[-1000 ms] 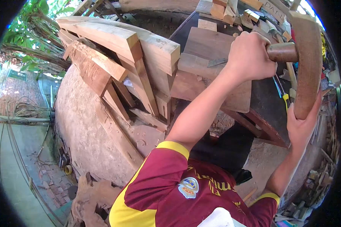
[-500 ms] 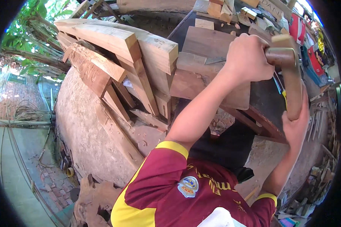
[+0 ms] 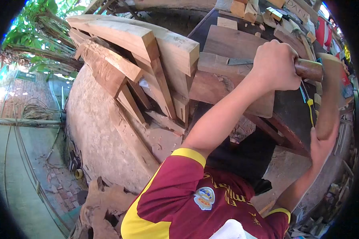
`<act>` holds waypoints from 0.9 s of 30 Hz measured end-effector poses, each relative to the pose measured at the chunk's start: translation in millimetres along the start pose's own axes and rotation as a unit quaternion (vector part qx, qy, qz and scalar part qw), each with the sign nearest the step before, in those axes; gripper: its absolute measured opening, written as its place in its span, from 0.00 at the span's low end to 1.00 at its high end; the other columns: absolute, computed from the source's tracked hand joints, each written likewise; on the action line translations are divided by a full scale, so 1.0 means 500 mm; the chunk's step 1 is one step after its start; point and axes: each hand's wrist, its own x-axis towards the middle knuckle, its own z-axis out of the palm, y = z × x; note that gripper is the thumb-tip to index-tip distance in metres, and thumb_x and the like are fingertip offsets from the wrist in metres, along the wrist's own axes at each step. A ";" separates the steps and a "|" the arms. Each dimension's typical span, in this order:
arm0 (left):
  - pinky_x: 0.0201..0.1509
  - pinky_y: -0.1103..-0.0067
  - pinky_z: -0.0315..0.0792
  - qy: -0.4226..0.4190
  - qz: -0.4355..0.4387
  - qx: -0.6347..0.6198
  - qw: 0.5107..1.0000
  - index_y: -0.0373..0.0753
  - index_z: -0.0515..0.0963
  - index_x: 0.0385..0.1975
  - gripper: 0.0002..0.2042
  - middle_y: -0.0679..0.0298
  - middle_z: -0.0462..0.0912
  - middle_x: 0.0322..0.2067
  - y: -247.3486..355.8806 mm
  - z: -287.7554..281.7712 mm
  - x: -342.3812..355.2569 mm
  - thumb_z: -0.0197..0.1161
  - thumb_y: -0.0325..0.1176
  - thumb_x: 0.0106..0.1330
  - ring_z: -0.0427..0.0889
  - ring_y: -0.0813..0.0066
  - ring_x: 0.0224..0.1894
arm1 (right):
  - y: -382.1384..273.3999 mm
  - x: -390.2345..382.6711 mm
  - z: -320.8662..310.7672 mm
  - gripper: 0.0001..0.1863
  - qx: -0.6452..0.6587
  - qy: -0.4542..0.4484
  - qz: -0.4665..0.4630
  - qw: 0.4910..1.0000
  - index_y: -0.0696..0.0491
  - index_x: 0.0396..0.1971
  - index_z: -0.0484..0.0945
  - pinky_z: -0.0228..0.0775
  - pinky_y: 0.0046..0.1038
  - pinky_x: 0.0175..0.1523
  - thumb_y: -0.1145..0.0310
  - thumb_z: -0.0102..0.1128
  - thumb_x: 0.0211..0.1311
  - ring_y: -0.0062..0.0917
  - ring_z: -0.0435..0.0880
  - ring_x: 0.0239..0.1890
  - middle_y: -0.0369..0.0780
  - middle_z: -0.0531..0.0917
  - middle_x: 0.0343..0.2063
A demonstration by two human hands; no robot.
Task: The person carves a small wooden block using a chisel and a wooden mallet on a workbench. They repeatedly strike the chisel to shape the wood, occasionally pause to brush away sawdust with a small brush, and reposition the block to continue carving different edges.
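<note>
My left hand is wrapped around a chisel, whose brown wooden handle sticks out to the right of the fist. Its flat grey blade shows to the left, low over a wooden workpiece lying across a brown board. My right hand grips the lower end of a wooden mallet, which is smeared by motion. The mallet stands just right of the chisel's handle end. A small gap seems to part them.
A dark workbench carries wood offcuts and tools, among them a yellow-handled tool. Left of it, several long timbers lean together above the floor. A gnarled wood stump sits at lower left.
The mallet has swung right and down, away from over the chisel's handle end. Both hands appear farther right and lower, as the whole view has shifted slightly. Both grips stay closed.
</note>
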 end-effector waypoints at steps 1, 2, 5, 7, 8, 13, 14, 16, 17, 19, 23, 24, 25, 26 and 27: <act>0.34 0.65 0.77 -0.013 -0.004 -0.012 1.000 0.37 0.77 0.12 0.09 0.48 0.77 0.16 0.003 0.007 -0.001 0.63 0.36 0.33 0.79 0.46 0.26 | 0.041 -0.004 -0.016 0.40 0.021 0.027 0.054 0.998 0.59 0.63 0.58 0.59 0.37 0.64 0.75 0.68 0.48 0.37 0.73 0.54 0.48 0.73 0.54; 0.34 0.65 0.77 -0.019 -0.015 -0.014 1.000 0.37 0.77 0.12 0.09 0.48 0.77 0.17 0.004 -0.004 -0.006 0.63 0.35 0.33 0.79 0.46 0.26 | 0.057 0.013 -0.020 0.41 0.126 0.078 0.074 0.986 0.60 0.62 0.58 0.59 0.37 0.64 0.74 0.69 0.47 0.37 0.73 0.55 0.49 0.72 0.55; 0.35 0.65 0.77 -0.016 -0.029 0.015 0.999 0.37 0.77 0.12 0.08 0.48 0.78 0.18 0.007 -0.002 -0.007 0.63 0.35 0.32 0.79 0.47 0.27 | 0.069 0.041 -0.018 0.40 0.313 0.233 0.133 0.911 0.62 0.61 0.59 0.59 0.36 0.64 0.73 0.70 0.47 0.37 0.71 0.57 0.49 0.71 0.56; 0.34 0.66 0.77 -0.031 -0.029 0.011 0.999 0.37 0.77 0.12 0.08 0.49 0.78 0.18 0.008 0.015 0.000 0.63 0.35 0.32 0.80 0.49 0.27 | 0.030 0.035 0.025 0.39 0.248 0.249 0.113 0.929 0.62 0.60 0.60 0.61 0.35 0.63 0.73 0.69 0.47 0.37 0.72 0.56 0.49 0.72 0.56; 0.34 0.66 0.77 -0.033 -0.029 0.010 0.999 0.37 0.78 0.13 0.08 0.50 0.78 0.18 0.011 0.018 0.004 0.63 0.35 0.32 0.80 0.50 0.27 | -0.012 0.027 0.037 0.38 0.193 0.223 0.076 0.953 0.62 0.59 0.61 0.62 0.35 0.62 0.74 0.69 0.48 0.36 0.73 0.56 0.48 0.72 0.55; 0.35 0.66 0.77 -0.037 -0.057 0.057 0.996 0.39 0.80 0.16 0.09 0.51 0.79 0.19 -0.022 -0.009 -0.008 0.63 0.35 0.34 0.81 0.52 0.28 | -0.024 0.046 0.037 0.30 -0.062 0.023 -0.114 0.991 0.59 0.56 0.65 0.70 0.26 0.52 0.78 0.66 0.52 0.30 0.76 0.51 0.44 0.74 0.51; 0.35 0.66 0.78 -0.043 -0.060 0.062 0.995 0.39 0.81 0.17 0.09 0.51 0.79 0.19 -0.018 -0.011 -0.008 0.63 0.35 0.34 0.81 0.53 0.28 | -0.016 0.052 0.024 0.30 0.045 0.047 -0.050 0.997 0.59 0.56 0.65 0.70 0.27 0.52 0.79 0.65 0.52 0.30 0.76 0.51 0.45 0.74 0.51; 0.35 0.66 0.78 -0.029 -0.061 0.046 0.997 0.40 0.81 0.17 0.09 0.51 0.79 0.19 -0.021 -0.005 0.000 0.63 0.35 0.34 0.81 0.52 0.27 | -0.003 0.060 0.008 0.30 0.264 0.092 0.078 0.957 0.59 0.56 0.64 0.70 0.27 0.53 0.81 0.64 0.51 0.31 0.76 0.52 0.45 0.74 0.51; 0.35 0.66 0.78 -0.021 -0.061 0.042 0.997 0.41 0.81 0.18 0.09 0.51 0.79 0.19 -0.023 -0.004 0.003 0.63 0.35 0.34 0.81 0.52 0.27 | 0.015 0.061 0.010 0.32 0.338 0.152 0.105 0.923 0.61 0.55 0.65 0.68 0.31 0.55 0.78 0.67 0.47 0.33 0.77 0.50 0.46 0.75 0.50; 0.34 0.67 0.78 -0.050 -0.055 0.055 0.996 0.41 0.81 0.18 0.09 0.51 0.79 0.19 -0.018 -0.003 -0.003 0.64 0.35 0.35 0.81 0.52 0.27 | 0.024 0.038 0.007 0.32 0.410 0.181 0.113 0.887 0.60 0.55 0.65 0.69 0.32 0.55 0.79 0.67 0.47 0.32 0.76 0.50 0.46 0.75 0.50; 0.34 0.66 0.77 -0.036 -0.035 0.016 0.999 0.40 0.81 0.18 0.08 0.52 0.78 0.17 -0.001 0.007 -0.018 0.64 0.35 0.36 0.80 0.51 0.26 | -0.003 -0.020 0.028 0.38 0.418 0.198 0.142 0.875 0.57 0.60 0.61 0.71 0.32 0.55 0.82 0.66 0.46 0.32 0.75 0.51 0.45 0.73 0.52; 0.34 0.66 0.77 -0.035 -0.036 -0.008 0.999 0.40 0.81 0.18 0.08 0.52 0.78 0.17 0.008 0.005 -0.016 0.63 0.35 0.36 0.80 0.50 0.26 | -0.010 -0.030 0.035 0.39 0.410 0.197 0.145 0.879 0.57 0.61 0.61 0.71 0.32 0.55 0.83 0.66 0.45 0.32 0.75 0.51 0.45 0.73 0.52; 0.34 0.66 0.77 -0.031 -0.028 -0.012 0.999 0.40 0.81 0.18 0.09 0.52 0.78 0.17 0.017 0.002 -0.012 0.63 0.36 0.37 0.80 0.50 0.25 | -0.018 -0.037 0.038 0.40 0.406 0.187 0.150 0.882 0.58 0.62 0.59 0.70 0.33 0.56 0.83 0.66 0.45 0.32 0.74 0.53 0.45 0.72 0.53; 0.34 0.66 0.76 -0.015 -0.027 -0.012 0.999 0.39 0.81 0.18 0.09 0.52 0.78 0.16 0.014 0.002 -0.010 0.63 0.36 0.37 0.79 0.50 0.24 | -0.015 -0.040 0.035 0.40 0.404 0.168 0.143 0.888 0.58 0.62 0.59 0.69 0.33 0.56 0.83 0.66 0.45 0.32 0.73 0.53 0.45 0.72 0.52; 0.34 0.66 0.76 0.001 -0.026 -0.011 1.000 0.39 0.81 0.18 0.09 0.52 0.77 0.16 0.009 0.004 -0.010 0.63 0.36 0.37 0.79 0.50 0.24 | -0.012 -0.042 0.031 0.40 0.401 0.150 0.137 0.893 0.58 0.62 0.60 0.69 0.33 0.57 0.83 0.66 0.45 0.32 0.73 0.53 0.45 0.73 0.52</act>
